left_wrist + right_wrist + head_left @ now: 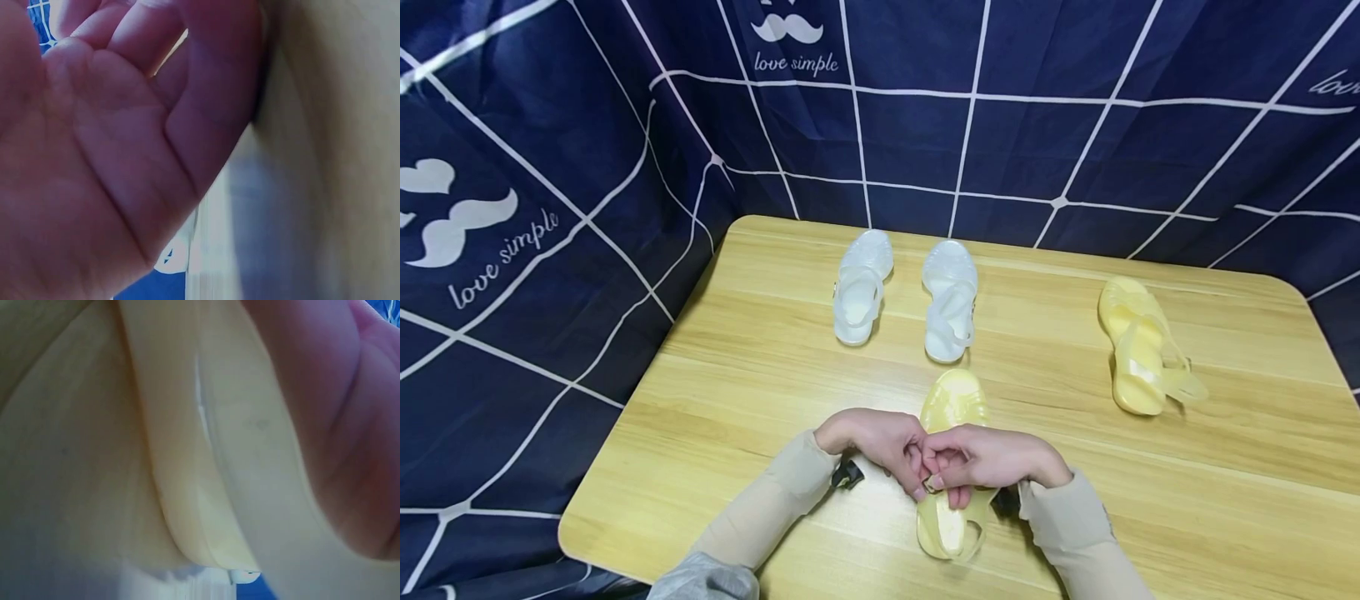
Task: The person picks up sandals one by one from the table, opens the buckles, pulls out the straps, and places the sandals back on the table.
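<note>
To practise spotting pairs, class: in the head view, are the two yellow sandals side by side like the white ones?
No, the nearer yellow sandal lies well apart from the other yellow sandal, which is further right.

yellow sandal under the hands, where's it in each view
Head: yellow sandal, below centre, partly covered by left hand and right hand.
Left wrist: cannot be made out.
Right wrist: large, from top middle to bottom right.
Shared landmark: blue cloth, at the bottom in both wrist views.
</note>
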A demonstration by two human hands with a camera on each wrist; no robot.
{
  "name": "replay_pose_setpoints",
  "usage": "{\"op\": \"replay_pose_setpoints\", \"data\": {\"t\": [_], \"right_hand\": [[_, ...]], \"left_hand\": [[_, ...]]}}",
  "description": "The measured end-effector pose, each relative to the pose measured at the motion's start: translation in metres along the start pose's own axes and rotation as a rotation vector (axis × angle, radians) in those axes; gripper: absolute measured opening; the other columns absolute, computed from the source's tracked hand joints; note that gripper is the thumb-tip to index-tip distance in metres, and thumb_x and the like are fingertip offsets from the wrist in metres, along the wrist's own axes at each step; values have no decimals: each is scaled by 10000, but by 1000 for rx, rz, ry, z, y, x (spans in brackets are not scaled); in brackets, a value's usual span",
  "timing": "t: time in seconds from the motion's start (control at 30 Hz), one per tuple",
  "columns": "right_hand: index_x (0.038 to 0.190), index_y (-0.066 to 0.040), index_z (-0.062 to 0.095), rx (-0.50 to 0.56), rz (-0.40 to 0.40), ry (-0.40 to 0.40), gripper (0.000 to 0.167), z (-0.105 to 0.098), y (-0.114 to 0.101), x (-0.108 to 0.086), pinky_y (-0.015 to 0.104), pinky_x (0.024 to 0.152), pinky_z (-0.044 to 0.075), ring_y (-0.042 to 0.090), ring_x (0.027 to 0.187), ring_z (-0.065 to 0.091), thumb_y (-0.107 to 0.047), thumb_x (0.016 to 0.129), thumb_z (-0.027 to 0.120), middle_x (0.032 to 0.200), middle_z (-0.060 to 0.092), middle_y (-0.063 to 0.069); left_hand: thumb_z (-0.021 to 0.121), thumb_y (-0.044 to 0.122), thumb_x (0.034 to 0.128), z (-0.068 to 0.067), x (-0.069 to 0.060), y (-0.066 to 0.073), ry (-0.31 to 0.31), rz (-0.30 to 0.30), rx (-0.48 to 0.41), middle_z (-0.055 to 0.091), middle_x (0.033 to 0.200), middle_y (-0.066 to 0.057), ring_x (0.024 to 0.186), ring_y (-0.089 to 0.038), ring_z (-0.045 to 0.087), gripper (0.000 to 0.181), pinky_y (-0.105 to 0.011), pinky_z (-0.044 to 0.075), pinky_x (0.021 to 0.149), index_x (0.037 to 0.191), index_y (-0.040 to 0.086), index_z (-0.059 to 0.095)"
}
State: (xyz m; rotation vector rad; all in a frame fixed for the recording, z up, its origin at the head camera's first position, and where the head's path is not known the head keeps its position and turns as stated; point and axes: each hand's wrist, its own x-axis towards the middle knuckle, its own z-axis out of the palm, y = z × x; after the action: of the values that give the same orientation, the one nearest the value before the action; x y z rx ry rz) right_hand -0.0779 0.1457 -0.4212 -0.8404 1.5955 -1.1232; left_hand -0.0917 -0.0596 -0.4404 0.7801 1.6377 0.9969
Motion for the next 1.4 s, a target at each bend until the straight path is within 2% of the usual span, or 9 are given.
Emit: {"op": "replay_pose_setpoints", "data": {"t": [0.17,0.23,0.4,0.53,0.63,0.77,0.97,1.4], "right_hand": [[965,-36,541,4,0,8,88,0,1,0,388,601,585,144,622,680,-122,965,562,780,653,156],[961,-49,545,2,1,14,102,0,1,0,401,598,582,145,616,680,-147,963,576,768,661,158],[961,-68,550,1,-1,15,99,0,1,-1,399,592,581,142,610,681,-163,964,579,755,664,169],[968,-53,558,6,1,22,53,-1,0,-1,396,597,584,149,620,678,-104,967,545,746,661,187],[960,-37,556,11,7,38,44,-2,0,-1,387,606,586,154,642,676,-59,958,518,753,656,176],[947,-24,554,18,18,49,49,-2,-1,0,378,610,587,158,660,674,-63,952,525,776,655,152],[951,-36,572,18,29,58,73,-2,0,1,360,591,583,145,637,665,-103,959,543,764,666,108],[971,-31,584,21,31,68,94,-2,2,1,360,582,582,140,628,660,-116,963,543,799,670,183]], "left_hand": [[737,111,842,1,1,-1,-11,2,-33,651,656,-215,464,-39,481,61,-174,345,420,853,55,715],[734,115,847,1,1,-1,-12,-1,-43,653,716,-276,472,-54,502,42,-180,358,421,858,76,724],[730,119,851,1,1,-1,-5,-11,-47,659,693,-243,487,-64,526,16,-187,370,427,836,121,725],[734,141,852,1,1,-1,8,-23,-48,675,663,-170,513,-68,559,69,-192,384,435,880,81,714],[741,171,851,1,0,-1,29,-39,-38,684,648,-135,528,-71,587,73,-190,394,439,832,114,699],[747,186,847,1,0,-1,43,-53,-24,688,646,-141,526,-74,594,114,-186,400,441,758,164,679],[743,182,851,1,-1,0,34,-41,-3,684,669,-198,496,-69,556,152,-178,392,437,717,163,672],[739,209,856,0,0,-2,41,-44,7,671,658,-199,497,-58,547,168,-168,388,441,710,176,664]]}}
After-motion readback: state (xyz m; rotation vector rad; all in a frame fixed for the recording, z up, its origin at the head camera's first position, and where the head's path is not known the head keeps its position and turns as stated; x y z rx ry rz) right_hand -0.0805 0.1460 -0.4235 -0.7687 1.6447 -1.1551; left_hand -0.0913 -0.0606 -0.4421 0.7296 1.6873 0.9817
